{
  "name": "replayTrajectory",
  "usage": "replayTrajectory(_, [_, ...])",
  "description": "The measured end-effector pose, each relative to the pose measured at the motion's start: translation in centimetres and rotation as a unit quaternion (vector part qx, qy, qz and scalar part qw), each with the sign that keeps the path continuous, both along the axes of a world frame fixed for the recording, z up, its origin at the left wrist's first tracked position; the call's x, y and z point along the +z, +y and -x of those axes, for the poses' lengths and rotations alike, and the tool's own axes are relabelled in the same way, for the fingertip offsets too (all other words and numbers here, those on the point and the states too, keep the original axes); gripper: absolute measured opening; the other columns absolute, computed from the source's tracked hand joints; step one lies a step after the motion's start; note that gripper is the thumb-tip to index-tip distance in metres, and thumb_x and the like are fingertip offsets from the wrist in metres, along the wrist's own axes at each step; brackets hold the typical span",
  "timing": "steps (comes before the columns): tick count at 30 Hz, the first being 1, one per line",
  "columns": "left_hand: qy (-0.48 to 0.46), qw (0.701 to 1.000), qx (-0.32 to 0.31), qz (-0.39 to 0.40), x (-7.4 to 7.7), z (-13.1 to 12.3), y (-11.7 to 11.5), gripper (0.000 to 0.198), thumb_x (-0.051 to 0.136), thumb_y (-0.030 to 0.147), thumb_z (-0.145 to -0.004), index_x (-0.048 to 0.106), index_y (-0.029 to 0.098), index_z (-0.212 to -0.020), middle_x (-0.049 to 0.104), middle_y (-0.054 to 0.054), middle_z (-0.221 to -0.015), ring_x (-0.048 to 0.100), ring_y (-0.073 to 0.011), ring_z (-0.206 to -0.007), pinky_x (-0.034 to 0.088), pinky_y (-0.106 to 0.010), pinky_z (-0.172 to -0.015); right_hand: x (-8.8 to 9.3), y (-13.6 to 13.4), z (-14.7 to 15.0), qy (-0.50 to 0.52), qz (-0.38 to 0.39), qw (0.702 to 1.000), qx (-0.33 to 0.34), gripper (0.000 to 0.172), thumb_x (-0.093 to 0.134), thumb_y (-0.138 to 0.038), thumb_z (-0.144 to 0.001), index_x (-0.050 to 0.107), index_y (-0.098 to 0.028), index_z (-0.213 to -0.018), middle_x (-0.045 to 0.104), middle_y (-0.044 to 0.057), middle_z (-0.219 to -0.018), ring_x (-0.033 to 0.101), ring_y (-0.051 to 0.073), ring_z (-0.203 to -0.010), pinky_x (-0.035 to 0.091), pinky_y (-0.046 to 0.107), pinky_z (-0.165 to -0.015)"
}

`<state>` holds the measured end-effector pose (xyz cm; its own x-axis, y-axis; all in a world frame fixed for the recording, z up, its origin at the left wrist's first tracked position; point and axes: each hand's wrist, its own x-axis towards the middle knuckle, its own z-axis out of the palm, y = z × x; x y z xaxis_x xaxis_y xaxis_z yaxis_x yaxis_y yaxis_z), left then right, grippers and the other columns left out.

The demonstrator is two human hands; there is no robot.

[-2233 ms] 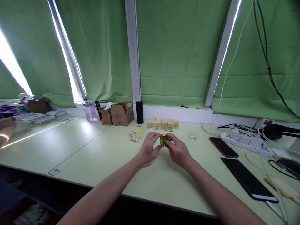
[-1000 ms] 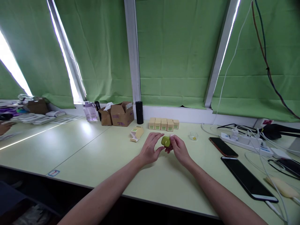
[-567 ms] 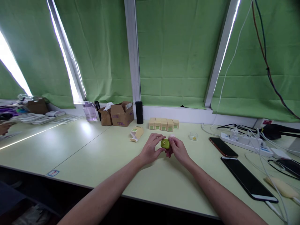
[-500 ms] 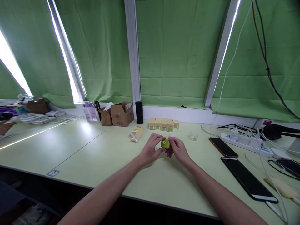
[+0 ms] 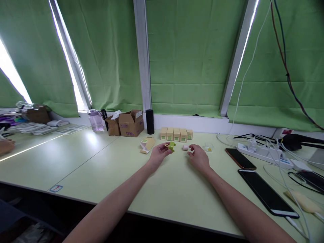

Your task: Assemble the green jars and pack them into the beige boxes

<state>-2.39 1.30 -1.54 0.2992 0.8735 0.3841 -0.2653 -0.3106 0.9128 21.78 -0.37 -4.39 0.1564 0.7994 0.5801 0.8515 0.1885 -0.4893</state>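
My left hand (image 5: 158, 154) holds a small green object (image 5: 171, 146) with a pale loop, pinched between thumb and fingers above the table (image 5: 162, 189). To its right, my right hand (image 5: 199, 157) has its fingers apart and nothing in them. Just left of those fingertips is a small pale pink cylinder (image 5: 185, 147). A clear little dish (image 5: 208, 147) with something yellow in it lies beyond my right hand. An opened small carton (image 5: 147, 144) lies left of my left hand. Several small tan boxes (image 5: 176, 134) stand in a row behind.
Cardboard boxes (image 5: 131, 123), a black cylinder (image 5: 150, 122) and a pinkish bottle (image 5: 96, 120) stand along the back. Two phones (image 5: 267, 192) (image 5: 240, 158) and a power strip (image 5: 264, 154) with cables are at right. Another person's hand (image 5: 7, 146) shows at far left.
My hands have moved apart. The green object has gone left with my left hand, and my right hand has let go of it. The pink cylinder now shows fully. Another person's hand has appeared.
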Motion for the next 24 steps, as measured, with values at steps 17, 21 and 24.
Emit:
replayTrajectory(17, [-0.079, 0.988, -0.114, 0.075, 0.2, 0.0, -1.2, 0.055, 0.094, 0.020, -0.070, 0.068, 0.018, -0.118, 0.073, -0.009, -0.119, 0.072, -0.0304, -0.118, 0.038, -0.055, -0.122, 0.0, 3.5, 1.4, 0.210, 0.047, 0.975, 0.056, 0.013, 0.066, -0.015, -0.082, 0.067, -0.022, -0.092, 0.065, 0.010, -0.114, 0.060, 0.022, -0.094, 0.043, 0.030, -0.073])
replayTrajectory(21, [-0.083, 0.990, -0.093, 0.064, -0.1, 0.0, -0.6, 0.057, 0.095, 0.019, -0.068, 0.068, 0.018, -0.118, 0.073, -0.010, -0.119, 0.071, -0.0305, -0.117, 0.044, -0.053, -0.117, 1.2, 3.3, 1.7, 0.376, 0.045, 0.923, 0.073, 0.030, 0.068, -0.045, -0.083, 0.066, -0.022, -0.102, 0.069, 0.011, -0.112, 0.062, 0.023, -0.086, 0.048, 0.031, -0.067])
replayTrajectory(24, [-0.083, 0.992, -0.075, 0.055, -0.3, 0.0, -0.3, 0.058, 0.094, 0.019, -0.068, 0.067, 0.018, -0.120, 0.072, -0.011, -0.120, 0.070, -0.0299, -0.118, 0.048, -0.051, -0.112, 2.2, 2.5, 2.2, 0.487, 0.068, 0.862, 0.124, 0.040, 0.067, -0.059, -0.081, 0.067, -0.021, -0.096, 0.074, 0.011, -0.101, 0.065, 0.022, -0.077, 0.050, 0.031, -0.057])
